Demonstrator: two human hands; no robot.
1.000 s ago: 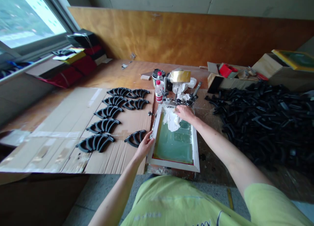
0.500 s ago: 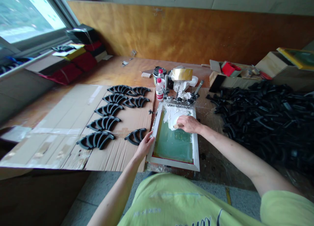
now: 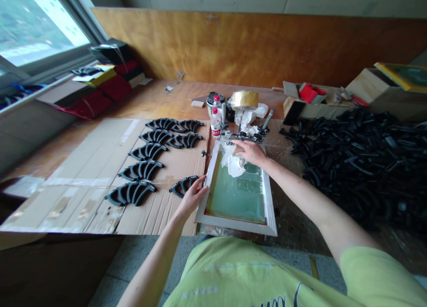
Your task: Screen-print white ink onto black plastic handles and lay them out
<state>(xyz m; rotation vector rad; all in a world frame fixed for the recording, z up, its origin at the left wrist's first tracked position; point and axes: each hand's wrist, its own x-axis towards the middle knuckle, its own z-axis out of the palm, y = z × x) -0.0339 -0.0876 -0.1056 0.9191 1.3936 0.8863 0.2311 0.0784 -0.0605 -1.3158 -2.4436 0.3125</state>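
A screen-printing frame [image 3: 271,211] with a pale border and a green mesh stands before me, its near end raised a little. My left hand [image 3: 196,195] is closed on its left border. At the frame's far end is my right hand [image 3: 250,153], its fingers closed around a small tan scraper [image 3: 238,148], mostly covered by the fingers. White ink [image 3: 235,166] lies thick on the upper mesh, just below that hand. Curved black plastic parts [image 3: 183,187] lie beside my left hand on a cardboard sheet [image 3: 163,209].
More black parts [image 3: 142,169] stand in rows on the cardboard. A large heap of black parts [image 3: 360,164] fills the right side. Behind the frame are plastic bottles [image 3: 215,124], metal clamps [image 3: 263,131] and a roll of tape [image 3: 245,100]. An open carton [image 3: 316,107] sits far right.
My right hand has moved away from me, up to the far end of the frame. The frame's near end has come up slightly, with my left hand still at its side.
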